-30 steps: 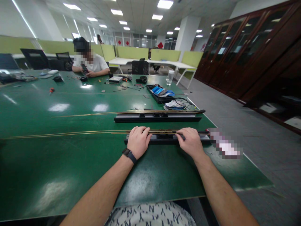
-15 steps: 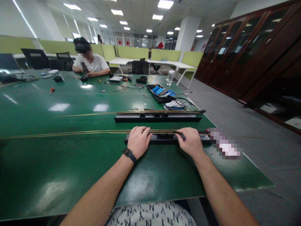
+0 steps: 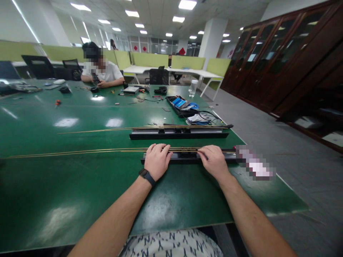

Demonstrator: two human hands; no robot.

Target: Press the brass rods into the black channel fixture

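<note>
Several long, thin gold-coloured rods (image 3: 80,152) lie crosswise over a black slotted holder (image 3: 184,161) on the table in front of me. My left hand (image 3: 157,161), with a dark watch at the wrist, is closed over the rods at the holder's left part; its fingertips are hidden behind the far side. Farther right, my right hand (image 3: 214,160) pinches the rods between thumb and index finger. The exact number of rods in each grip is too fine to make out.
Behind stands a second black holder (image 3: 179,135) with similar rods (image 3: 107,130) across it. A black tray (image 3: 175,111) with blue items and cables lies beyond. A pixelated object (image 3: 254,162) is near the right table edge. Across the green table (image 3: 88,200) sits another person (image 3: 103,71).
My right hand has shifted slightly left along the rods, with thumb and index finger closer together. My left hand stays in place on the rods.
</note>
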